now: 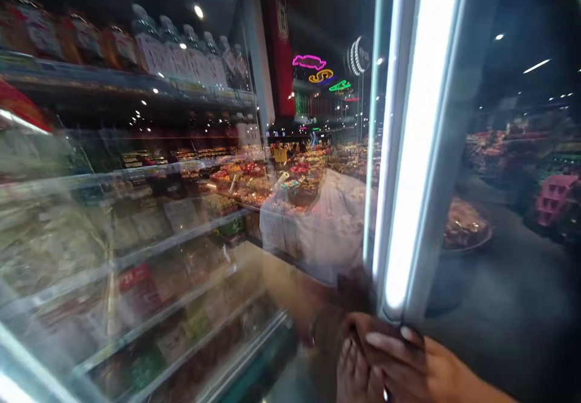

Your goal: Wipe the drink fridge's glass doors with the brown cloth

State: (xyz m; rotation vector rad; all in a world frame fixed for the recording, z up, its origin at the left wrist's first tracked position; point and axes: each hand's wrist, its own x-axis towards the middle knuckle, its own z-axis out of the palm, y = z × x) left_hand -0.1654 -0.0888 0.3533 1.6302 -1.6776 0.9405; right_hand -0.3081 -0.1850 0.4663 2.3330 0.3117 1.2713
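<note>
My right hand [406, 354] reaches in from the lower right, its fingers curled round the frame of a glass door [420, 282], just below the end of a bright light strip [411, 179]. Dim light and blur hide some of the fingers. In the glass, a reflected hand [351, 360] faces mine and nearly meets it. A pale reflected shirt and forearm [338, 227] overlap the view behind the glass. My left hand is out of view.
Behind the glass on the left, shelves hold white-labelled bottles [195, 64], orange drinks [86, 37] and blurred packages [140, 285]. Neon signs [308, 62] glow farther back. To the right stand a round tray of food [467, 227] and a pink crate [556, 200].
</note>
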